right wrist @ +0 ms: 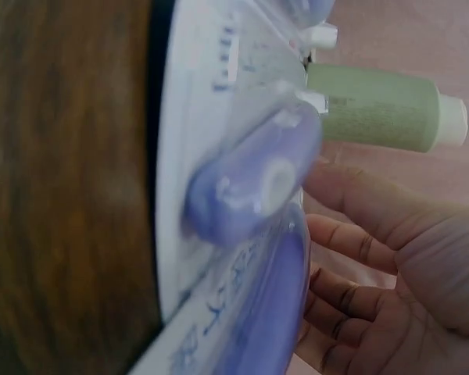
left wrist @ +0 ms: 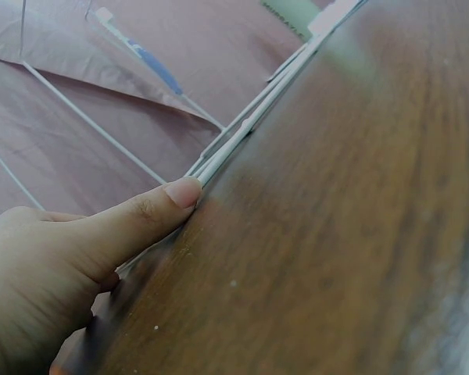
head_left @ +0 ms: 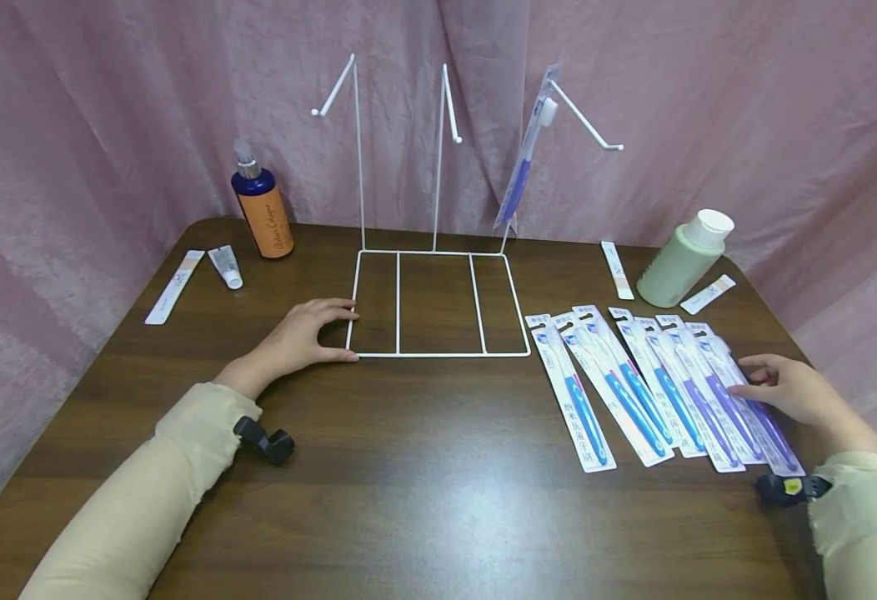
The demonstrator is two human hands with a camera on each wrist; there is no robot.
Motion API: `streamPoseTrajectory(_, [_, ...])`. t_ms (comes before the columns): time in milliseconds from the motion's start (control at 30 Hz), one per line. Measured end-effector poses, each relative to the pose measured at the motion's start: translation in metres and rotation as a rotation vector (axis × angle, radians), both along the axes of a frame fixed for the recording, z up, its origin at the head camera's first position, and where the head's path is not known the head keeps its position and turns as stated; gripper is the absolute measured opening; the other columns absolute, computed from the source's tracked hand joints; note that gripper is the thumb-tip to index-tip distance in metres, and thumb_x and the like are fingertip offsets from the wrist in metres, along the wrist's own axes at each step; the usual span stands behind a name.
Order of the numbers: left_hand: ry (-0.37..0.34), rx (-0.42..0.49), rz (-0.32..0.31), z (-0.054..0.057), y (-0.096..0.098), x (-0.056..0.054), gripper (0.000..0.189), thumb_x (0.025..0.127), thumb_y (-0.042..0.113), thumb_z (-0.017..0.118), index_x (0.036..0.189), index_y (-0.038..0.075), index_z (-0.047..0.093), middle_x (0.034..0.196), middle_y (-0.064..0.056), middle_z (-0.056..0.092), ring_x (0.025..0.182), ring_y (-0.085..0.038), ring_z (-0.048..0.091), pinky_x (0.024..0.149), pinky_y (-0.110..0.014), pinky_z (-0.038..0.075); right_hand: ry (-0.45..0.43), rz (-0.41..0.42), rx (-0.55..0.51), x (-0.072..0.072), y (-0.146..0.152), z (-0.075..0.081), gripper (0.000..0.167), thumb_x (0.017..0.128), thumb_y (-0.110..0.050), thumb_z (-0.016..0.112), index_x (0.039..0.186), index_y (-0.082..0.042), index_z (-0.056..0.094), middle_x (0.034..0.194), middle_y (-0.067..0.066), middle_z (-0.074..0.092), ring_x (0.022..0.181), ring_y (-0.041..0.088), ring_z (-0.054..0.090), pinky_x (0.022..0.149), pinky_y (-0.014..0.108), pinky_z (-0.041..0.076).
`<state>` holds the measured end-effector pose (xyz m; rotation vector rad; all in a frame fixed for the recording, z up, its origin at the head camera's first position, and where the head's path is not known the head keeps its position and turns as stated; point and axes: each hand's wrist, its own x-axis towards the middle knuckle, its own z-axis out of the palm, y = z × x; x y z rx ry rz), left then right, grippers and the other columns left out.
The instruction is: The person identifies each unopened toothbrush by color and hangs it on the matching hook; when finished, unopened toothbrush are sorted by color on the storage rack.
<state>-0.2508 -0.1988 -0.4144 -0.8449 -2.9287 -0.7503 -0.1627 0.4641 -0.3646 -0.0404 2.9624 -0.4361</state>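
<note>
A white wire rack (head_left: 438,355) with three upright hooks stands mid-table. My left hand (head_left: 305,333) rests at its front left corner, with the thumb (left wrist: 144,217) along the wire and the fingers spread apart from it over the side rod. One packaged purple toothbrush (head_left: 526,154) hangs on the rack's right hook. Several packaged toothbrushes (head_left: 572,392), blue and purple, lie fanned out right of the rack. My right hand (head_left: 806,390) is at the rightmost purple packs (right wrist: 254,187), thumb and loosely bent fingers apart at their edge.
An orange and blue spray bottle (head_left: 266,212), a small tube (head_left: 226,267) and a slim white packet (head_left: 175,287) are at the back left. A tilted green bottle (head_left: 680,267) stands back right between two slim packets (head_left: 617,271). A pink curtain (head_left: 146,108) hangs behind the table.
</note>
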Motion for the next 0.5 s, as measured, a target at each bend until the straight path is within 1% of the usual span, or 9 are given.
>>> streamPoseTrajectory(133, [-0.003, -0.001, -0.002, 0.0020, 0.0000, -0.0004, 0.067, 0.075, 0.041, 0.080, 0.130, 0.007, 0.059, 0.145, -0.013, 0.048, 0.136, -0.036, 0.039, 0.112, -0.059, 0.024, -0.026, -0.017, 0.026, -0.0031, -0.0006, 0.0007, 0.061, 0.085, -0.029, 0.071, 0.121, 0.015, 0.052, 0.094, 0.026, 0.065, 0.077, 0.017, 0.057, 0.067, 0.029, 0.039])
streamPoseTrajectory(200, [-0.003, 0.000, -0.005, 0.0030, 0.0002, -0.0004, 0.067, 0.075, 0.040, 0.081, 0.129, 0.007, 0.059, 0.145, -0.013, 0.048, 0.136, -0.036, 0.039, 0.111, -0.059, 0.025, -0.041, -0.027, 0.041, -0.0041, -0.0008, 0.0015, 0.062, 0.085, -0.029, 0.071, 0.120, 0.017, 0.051, 0.093, 0.025, 0.066, 0.076, 0.019, 0.058, 0.067, 0.030, 0.039])
streamPoseTrajectory(333, [0.005, 0.002, -0.008, 0.0033, 0.0001, -0.0003, 0.066, 0.074, 0.040, 0.081, 0.129, 0.007, 0.060, 0.145, -0.013, 0.049, 0.136, -0.036, 0.040, 0.111, -0.059, 0.026, -0.089, -0.046, 0.050, -0.0055, -0.0015, 0.0035, 0.063, 0.086, -0.030, 0.069, 0.120, 0.020, 0.048, 0.094, 0.030, 0.066, 0.079, 0.029, 0.062, 0.068, 0.038, 0.044])
streamPoseTrajectory(400, [0.006, 0.004, -0.007, 0.0026, -0.0001, 0.0000, 0.066, 0.074, 0.040, 0.081, 0.129, 0.008, 0.060, 0.145, -0.013, 0.049, 0.136, -0.035, 0.040, 0.111, -0.059, 0.026, -0.109, -0.058, 0.047, -0.0061, -0.0019, 0.0038, 0.064, 0.086, -0.030, 0.068, 0.119, 0.021, 0.048, 0.095, 0.032, 0.065, 0.080, 0.032, 0.062, 0.068, 0.040, 0.045])
streamPoseTrajectory(500, [0.005, 0.006, -0.006, 0.0013, -0.0002, 0.0008, 0.066, 0.074, 0.041, 0.080, 0.128, 0.008, 0.060, 0.144, -0.012, 0.049, 0.136, -0.035, 0.040, 0.111, -0.059, 0.026, -0.119, -0.071, 0.037, -0.0060, -0.0014, 0.0035, 0.065, 0.086, -0.030, 0.069, 0.119, 0.021, 0.047, 0.094, 0.033, 0.064, 0.080, 0.033, 0.061, 0.068, 0.042, 0.046])
